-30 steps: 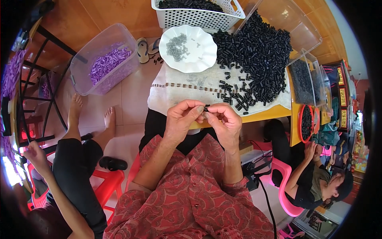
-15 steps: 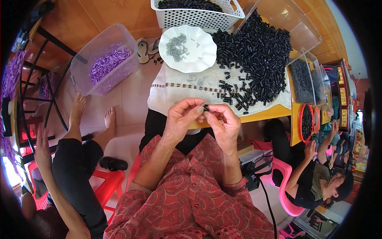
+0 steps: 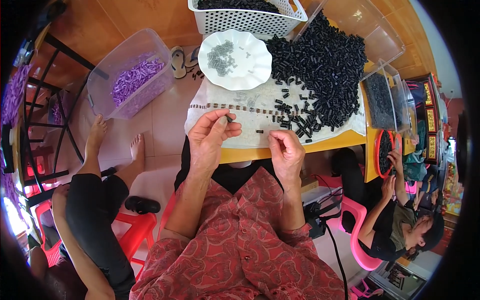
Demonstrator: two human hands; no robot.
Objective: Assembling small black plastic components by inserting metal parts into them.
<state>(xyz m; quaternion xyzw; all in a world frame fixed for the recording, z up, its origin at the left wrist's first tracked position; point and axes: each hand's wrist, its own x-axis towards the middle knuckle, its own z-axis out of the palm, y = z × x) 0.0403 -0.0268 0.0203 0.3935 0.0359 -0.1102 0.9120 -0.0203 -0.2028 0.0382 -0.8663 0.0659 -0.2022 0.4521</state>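
Observation:
My left hand (image 3: 209,135) is raised over the near edge of the cloth, its thumb and fingers closed on a small black cylindrical piece (image 3: 229,118). Just above the table edge, my right hand (image 3: 287,156) is closed with thumb against forefinger; anything in that pinch is too small or hidden to make out. Between the two hands a single black piece (image 3: 259,131) lies by itself on the white cloth (image 3: 207,95). Beyond it spreads a big heap of similar black pieces (image 3: 325,70). A scalloped white plate (image 3: 257,65) bears small clear parts (image 3: 221,58).
A white perforated basket (image 3: 245,22) of black pieces stands at the back. Clear bins (image 3: 382,97) line the right side. On the floor at left is a clear tub (image 3: 97,95) with purple pieces. People sit on both sides; one at right reaches to a red-rimmed tray (image 3: 378,162).
My hands, together before, have moved apart: the left up and leftward with a black piece, the right slightly down and right. A lone black piece now shows on the cloth between them.

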